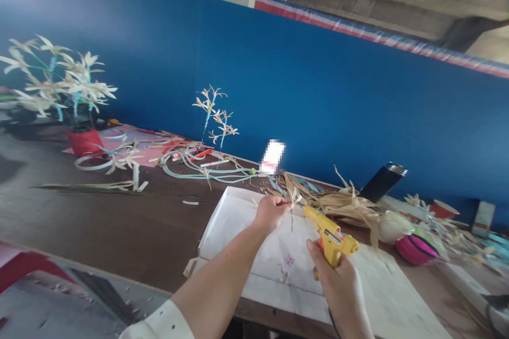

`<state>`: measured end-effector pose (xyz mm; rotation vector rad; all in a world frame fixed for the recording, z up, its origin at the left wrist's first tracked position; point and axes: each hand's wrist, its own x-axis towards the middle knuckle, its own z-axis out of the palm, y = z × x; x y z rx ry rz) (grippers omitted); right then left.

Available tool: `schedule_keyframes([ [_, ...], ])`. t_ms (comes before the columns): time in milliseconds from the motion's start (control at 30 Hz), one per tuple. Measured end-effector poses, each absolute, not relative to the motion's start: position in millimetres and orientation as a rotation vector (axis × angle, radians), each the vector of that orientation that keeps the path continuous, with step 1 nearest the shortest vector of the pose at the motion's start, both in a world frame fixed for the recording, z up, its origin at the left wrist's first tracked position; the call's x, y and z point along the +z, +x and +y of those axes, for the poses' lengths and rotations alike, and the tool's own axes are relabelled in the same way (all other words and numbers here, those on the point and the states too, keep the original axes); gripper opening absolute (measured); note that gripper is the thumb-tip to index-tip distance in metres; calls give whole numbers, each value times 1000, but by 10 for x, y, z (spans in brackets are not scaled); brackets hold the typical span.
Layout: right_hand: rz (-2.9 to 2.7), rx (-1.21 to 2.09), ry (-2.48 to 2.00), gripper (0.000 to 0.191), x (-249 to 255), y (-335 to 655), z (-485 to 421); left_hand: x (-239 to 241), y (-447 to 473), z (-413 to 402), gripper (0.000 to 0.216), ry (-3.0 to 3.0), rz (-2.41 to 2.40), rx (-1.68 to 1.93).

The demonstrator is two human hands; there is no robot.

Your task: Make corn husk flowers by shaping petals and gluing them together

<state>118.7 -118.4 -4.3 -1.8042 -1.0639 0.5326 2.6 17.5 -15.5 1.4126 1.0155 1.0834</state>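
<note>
Left hand (274,212) is pinching a little straw-colored flower (295,197) over the open white box (234,222), right hand (336,278)'s wrapped round a yellow glue gun (328,233), nozzle right by the petals.

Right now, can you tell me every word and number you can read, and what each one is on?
"46." in pink handwriting on the white box; the mark before it is unclear.
Dark label on the yellow glue gun: too blurred to read.
Pixelated white thing by the blue panel: nothing readable.
Upright pale box at far right: too blurred to read.
</note>
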Motion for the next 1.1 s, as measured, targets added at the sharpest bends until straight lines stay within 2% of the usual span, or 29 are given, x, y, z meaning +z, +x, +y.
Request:
schedule_keyframes([
  [333,-1041,393,-1824,41,0,1081,-1178,-153,38,160,28,1373,989,1093],
  [1100,-1043,370,-1880,44,-41,1133,-1161,-122,29,145,29,1385,996,1085],
])
